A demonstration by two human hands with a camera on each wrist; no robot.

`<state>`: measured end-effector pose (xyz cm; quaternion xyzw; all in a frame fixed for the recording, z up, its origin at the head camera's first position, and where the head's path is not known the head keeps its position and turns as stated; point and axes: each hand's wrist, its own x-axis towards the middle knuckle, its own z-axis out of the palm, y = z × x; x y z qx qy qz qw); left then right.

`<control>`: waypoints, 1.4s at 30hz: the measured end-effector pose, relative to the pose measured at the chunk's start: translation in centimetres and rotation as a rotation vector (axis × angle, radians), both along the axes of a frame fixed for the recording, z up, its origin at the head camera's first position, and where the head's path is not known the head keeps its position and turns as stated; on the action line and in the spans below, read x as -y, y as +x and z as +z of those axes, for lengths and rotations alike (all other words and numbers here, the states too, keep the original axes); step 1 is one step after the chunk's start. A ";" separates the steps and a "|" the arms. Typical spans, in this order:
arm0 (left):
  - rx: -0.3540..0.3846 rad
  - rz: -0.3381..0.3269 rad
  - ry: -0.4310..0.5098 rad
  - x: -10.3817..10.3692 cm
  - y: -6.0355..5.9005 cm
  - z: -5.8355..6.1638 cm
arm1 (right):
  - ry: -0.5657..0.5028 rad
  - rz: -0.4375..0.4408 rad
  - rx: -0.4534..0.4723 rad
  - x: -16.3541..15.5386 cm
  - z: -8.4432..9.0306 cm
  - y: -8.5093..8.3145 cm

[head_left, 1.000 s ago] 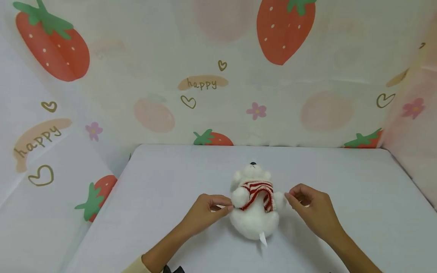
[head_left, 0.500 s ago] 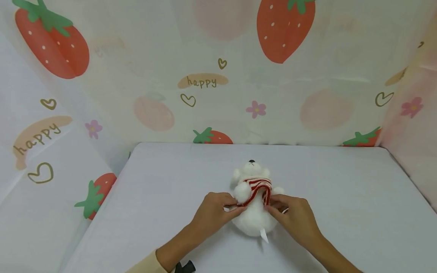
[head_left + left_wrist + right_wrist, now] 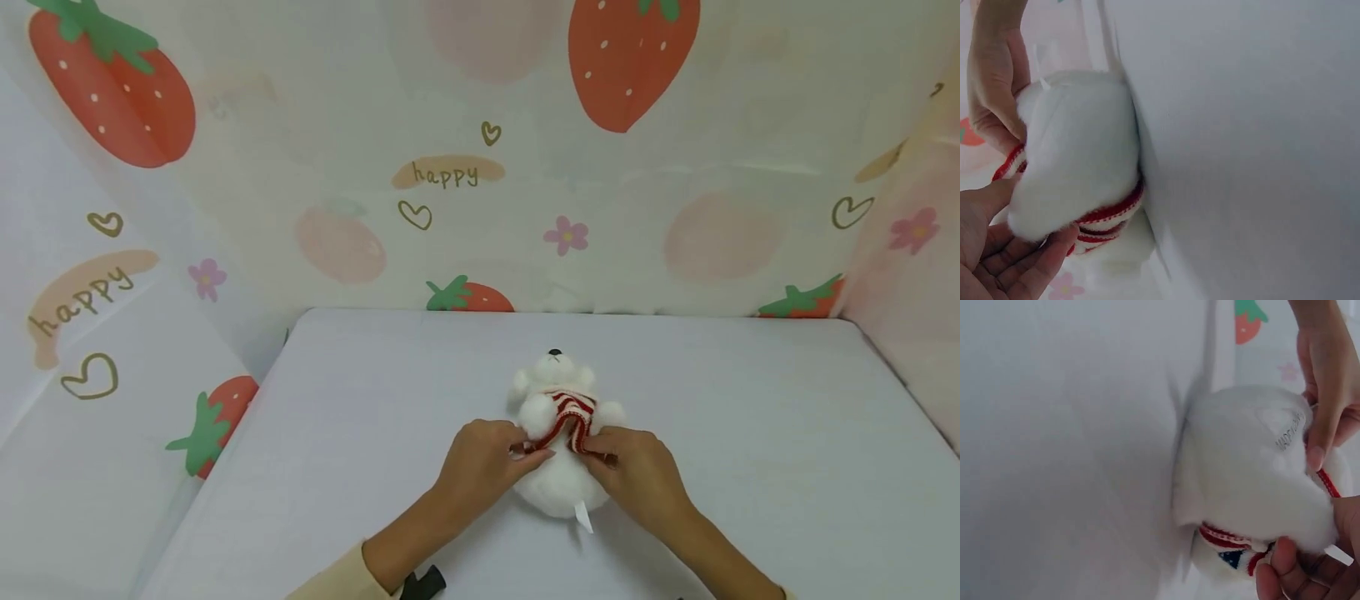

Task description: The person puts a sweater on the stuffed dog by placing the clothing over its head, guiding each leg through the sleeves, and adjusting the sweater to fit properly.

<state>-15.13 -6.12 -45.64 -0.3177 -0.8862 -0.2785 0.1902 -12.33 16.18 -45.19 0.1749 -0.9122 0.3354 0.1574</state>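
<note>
Where both hands (image 3: 480, 462) (image 3: 633, 471) pinch it, striped sweater (image 3: 572, 410) hem half-hidden under fingertips.

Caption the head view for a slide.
Both hands, left hand and right hand, pinch the striped sweater on a white plush bear.

Open table (image 3: 750, 433) lies on both sides of the plush bear (image 3: 558, 479); patterned cloth walls (image 3: 525, 208) close three sides.
</note>
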 end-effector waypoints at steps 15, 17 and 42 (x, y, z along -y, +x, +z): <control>-0.006 -0.122 -0.195 4.3 -2.0 0.4 | 0.299 0.033 0.089 -4.4 0.0 -0.6; 0.004 -0.107 -0.248 4.8 -2.1 0.0 | 0.365 0.029 0.077 -4.6 -0.2 -0.5; 0.529 -0.072 -0.031 2.9 -1.3 3.0 | -0.125 0.197 0.218 -3.1 1.0 -2.9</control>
